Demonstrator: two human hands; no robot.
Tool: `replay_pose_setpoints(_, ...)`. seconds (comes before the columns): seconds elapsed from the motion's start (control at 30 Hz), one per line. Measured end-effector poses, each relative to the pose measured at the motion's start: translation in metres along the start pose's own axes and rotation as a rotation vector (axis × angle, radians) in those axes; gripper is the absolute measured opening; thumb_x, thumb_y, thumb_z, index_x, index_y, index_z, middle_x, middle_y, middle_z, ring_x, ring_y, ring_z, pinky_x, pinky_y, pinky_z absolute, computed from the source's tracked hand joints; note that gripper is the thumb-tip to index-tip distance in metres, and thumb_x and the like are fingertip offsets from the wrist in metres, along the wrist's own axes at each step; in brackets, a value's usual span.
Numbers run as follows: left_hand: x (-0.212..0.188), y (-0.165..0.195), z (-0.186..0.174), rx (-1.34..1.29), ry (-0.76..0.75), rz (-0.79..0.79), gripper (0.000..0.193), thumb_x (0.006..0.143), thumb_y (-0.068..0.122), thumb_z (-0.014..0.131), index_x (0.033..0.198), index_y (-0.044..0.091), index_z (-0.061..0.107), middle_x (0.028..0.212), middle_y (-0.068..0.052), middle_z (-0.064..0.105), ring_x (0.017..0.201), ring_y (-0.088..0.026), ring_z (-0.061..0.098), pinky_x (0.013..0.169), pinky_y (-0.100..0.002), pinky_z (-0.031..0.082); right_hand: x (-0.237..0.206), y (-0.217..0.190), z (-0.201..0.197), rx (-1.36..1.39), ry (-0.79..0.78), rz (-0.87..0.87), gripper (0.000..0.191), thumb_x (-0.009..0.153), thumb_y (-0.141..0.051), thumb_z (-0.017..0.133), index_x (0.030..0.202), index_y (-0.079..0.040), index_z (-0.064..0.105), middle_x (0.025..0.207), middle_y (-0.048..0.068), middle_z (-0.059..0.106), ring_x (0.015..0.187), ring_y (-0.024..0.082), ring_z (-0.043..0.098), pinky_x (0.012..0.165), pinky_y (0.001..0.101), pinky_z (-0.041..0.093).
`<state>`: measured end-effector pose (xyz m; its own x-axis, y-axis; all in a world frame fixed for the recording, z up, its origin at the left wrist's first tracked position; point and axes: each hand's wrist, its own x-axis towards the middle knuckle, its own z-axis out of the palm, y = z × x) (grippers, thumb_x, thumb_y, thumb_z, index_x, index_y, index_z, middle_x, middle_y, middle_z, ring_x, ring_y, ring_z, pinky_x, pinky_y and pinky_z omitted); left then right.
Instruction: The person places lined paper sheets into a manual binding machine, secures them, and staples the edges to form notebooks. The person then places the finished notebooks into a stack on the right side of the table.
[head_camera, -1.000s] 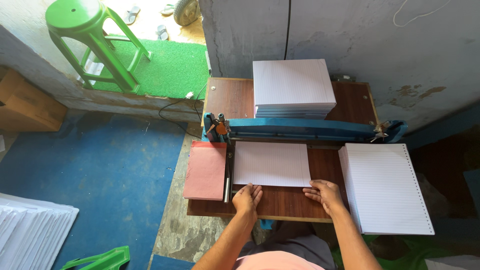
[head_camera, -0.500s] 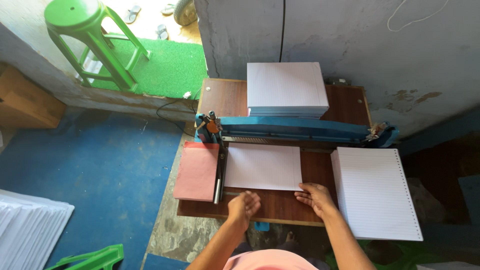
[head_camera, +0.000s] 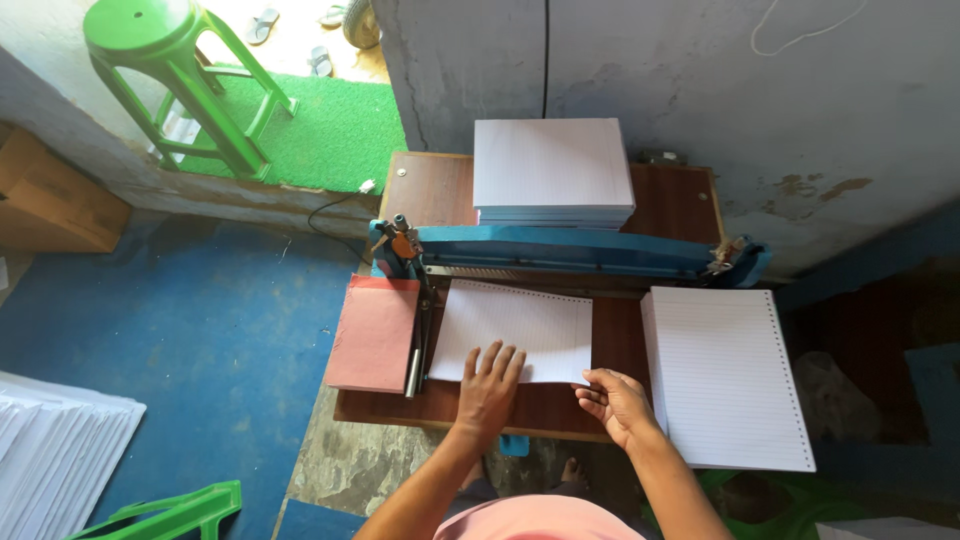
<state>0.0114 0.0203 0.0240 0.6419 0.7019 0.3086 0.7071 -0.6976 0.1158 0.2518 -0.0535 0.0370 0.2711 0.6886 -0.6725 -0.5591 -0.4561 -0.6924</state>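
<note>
A thin batch of white lined paper (head_camera: 520, 325) with a punched top edge lies on the brown wooden table (head_camera: 560, 405), just in front of the blue punching machine (head_camera: 570, 250). My left hand (head_camera: 489, 382) rests flat on the batch's near edge, fingers spread. My right hand (head_camera: 616, 403) pinches the batch's near right corner. A tall stack of lined sheets (head_camera: 725, 375) with holes along its right edge lies to the right of my right hand.
Behind the machine sits another white paper stack (head_camera: 552, 170). A pink board (head_camera: 373, 333) and a metal bar (head_camera: 415, 350) lie at the table's left. A green plastic stool (head_camera: 175, 70), a cardboard box (head_camera: 50, 195) and white sheets on the blue floor (head_camera: 55, 450) are to the left.
The paper batch has slid toward me, out of the machine, so its punched edge shows. My left hand has moved up onto the sheets. My right hand now grips the corner.
</note>
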Motion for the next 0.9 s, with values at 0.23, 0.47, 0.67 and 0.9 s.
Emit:
replay_pose_setpoints(0.23,0.024,0.001,-0.009,-0.202,0.207,0.001,0.023,0.096,0.009,0.065,0.119,0.006,0.065,0.118,-0.011,0.072,0.109,-0.028,0.070,0.097,-0.044,0.054,-0.031,-0.031,0.010,-0.034,-0.086,-0.130,0.026,0.091,-0.027,0.070,0.101,-0.003,0.067,0.090,0.012,0.074,0.079,0.019,0.073,0.072,0.0317,0.064)
replay_pose_setpoints(0.47,0.055,0.012,-0.105,-0.444,0.285,-0.055,0.023,0.094,0.008,0.062,0.115,0.003,0.067,0.106,-0.013,0.074,0.093,-0.031,0.072,0.079,-0.043,0.059,-0.017,-0.053,0.013,-0.264,-0.070,-0.315,0.046,0.088,-0.030,0.068,0.125,-0.004,0.061,0.115,0.011,0.068,0.112,0.024,0.065,0.098,0.0427,0.055)
replay_pose_setpoints(0.67,0.072,0.029,-0.149,-0.948,0.194,-0.419,0.020,0.098,0.011,0.061,0.115,0.006,0.070,0.089,-0.012,0.075,0.078,-0.023,0.070,0.070,-0.037,0.056,0.006,-0.075,0.007,-0.408,-0.276,-0.527,0.062,0.086,-0.027,0.077,0.134,0.003,0.054,0.124,0.013,0.064,0.122,0.024,0.057,0.106,0.0403,0.044)
replay_pose_setpoints(0.9,0.088,0.036,-0.116,-1.316,0.161,-0.588,0.021,0.098,0.011,0.062,0.115,0.001,0.071,0.096,-0.008,0.077,0.086,-0.013,0.070,0.076,-0.029,0.057,-0.025,-0.096,-0.020,-0.364,-0.171,-0.494,0.036,0.085,-0.017,0.076,0.115,0.001,0.070,0.097,0.009,0.073,0.091,0.017,0.069,0.085,0.0306,0.057)
